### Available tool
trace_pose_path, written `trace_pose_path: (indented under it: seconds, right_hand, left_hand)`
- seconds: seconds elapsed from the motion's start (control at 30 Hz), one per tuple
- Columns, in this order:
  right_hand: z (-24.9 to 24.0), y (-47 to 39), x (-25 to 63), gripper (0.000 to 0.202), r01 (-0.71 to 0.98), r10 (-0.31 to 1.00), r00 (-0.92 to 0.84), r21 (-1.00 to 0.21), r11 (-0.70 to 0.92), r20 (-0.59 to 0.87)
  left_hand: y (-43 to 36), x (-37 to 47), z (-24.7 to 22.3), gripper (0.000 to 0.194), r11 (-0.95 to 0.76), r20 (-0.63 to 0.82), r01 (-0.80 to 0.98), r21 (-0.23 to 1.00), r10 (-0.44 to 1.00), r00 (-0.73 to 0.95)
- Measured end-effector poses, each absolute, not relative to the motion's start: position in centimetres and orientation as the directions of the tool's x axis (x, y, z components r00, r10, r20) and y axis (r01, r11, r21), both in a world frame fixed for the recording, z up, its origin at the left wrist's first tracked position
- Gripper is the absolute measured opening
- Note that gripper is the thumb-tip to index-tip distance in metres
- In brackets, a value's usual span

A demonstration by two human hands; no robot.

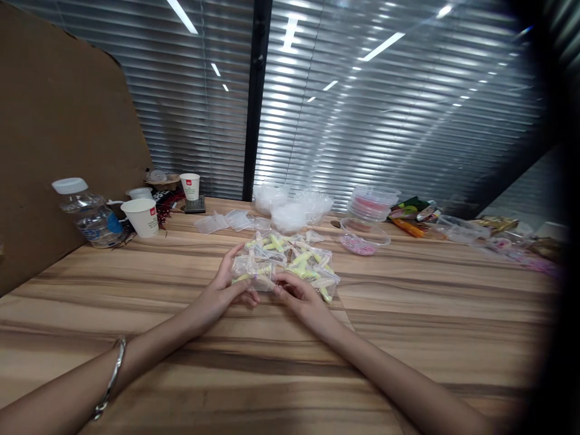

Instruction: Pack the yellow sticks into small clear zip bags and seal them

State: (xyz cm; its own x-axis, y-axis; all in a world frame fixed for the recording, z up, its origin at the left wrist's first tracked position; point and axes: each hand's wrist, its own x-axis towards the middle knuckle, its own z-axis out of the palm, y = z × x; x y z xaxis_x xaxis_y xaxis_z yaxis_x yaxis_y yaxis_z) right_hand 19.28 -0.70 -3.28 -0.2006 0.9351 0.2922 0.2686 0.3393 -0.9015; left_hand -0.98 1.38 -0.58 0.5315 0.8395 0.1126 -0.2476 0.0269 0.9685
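In the middle of the wooden table lies a heap of small clear plastic bags with yellow-green and brown pieces inside. At the heap's near left edge, my left hand has its thumb and fingers around one small plastic bag. My right hand pinches the right side of that same bag between thumb and index finger. The other fingers of this hand curl underneath, partly hidden. What exactly the pieces in the bags are is too small to tell.
Behind the heap are flat clear bags and white translucent bundles. Stacked plastic tubs and a bowl with pink bits stand right of them, beside assorted packets. Paper cups and a bottle stand left, near a cardboard panel.
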Motion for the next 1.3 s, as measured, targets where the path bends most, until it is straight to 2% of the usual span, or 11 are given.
trace_pose_path:
  seconds: [0.2, 0.47, 0.93, 1.1, 1.3]
  right_hand:
    - [-2.3, -0.9, 19.1, 0.026, 0.205, 0.899, -0.397, -0.937, 0.282, 0.184]
    - [-1.3, -1.2, 19.2, 0.030, 0.197, 0.891, -0.413, -0.937, 0.289, 0.188]
    - [-1.5, -0.9, 19.5, 0.032, 0.214, 0.870, -0.398, -0.893, 0.397, 0.292]
    - [-1.3, -1.3, 19.3, 0.029, 0.215, 0.865, -0.438, -0.906, 0.364, 0.244]
    - [-1.7, -1.6, 19.3, 0.030, 0.130, 0.838, -0.508, -0.944, 0.302, 0.198]
  left_hand:
    - [1.4, -1.1, -0.6, 0.071, 0.044, 0.102, -0.241, 0.970, 0.820, 0.563]
    - [1.6, -1.5, -0.8, 0.059, -0.002, 0.113, -0.181, 0.983, 0.786, 0.607]
    - [1.5, -1.4, -1.1, 0.058, -0.030, 0.135, -0.173, 0.985, 0.759, 0.637]
    - [1.8, -1.5, -1.3, 0.061, -0.060, 0.124, -0.125, 0.990, 0.785, 0.606]
    - [1.8, -1.6, -1.7, 0.055, -0.057, 0.110, -0.102, 0.993, 0.758, 0.643]
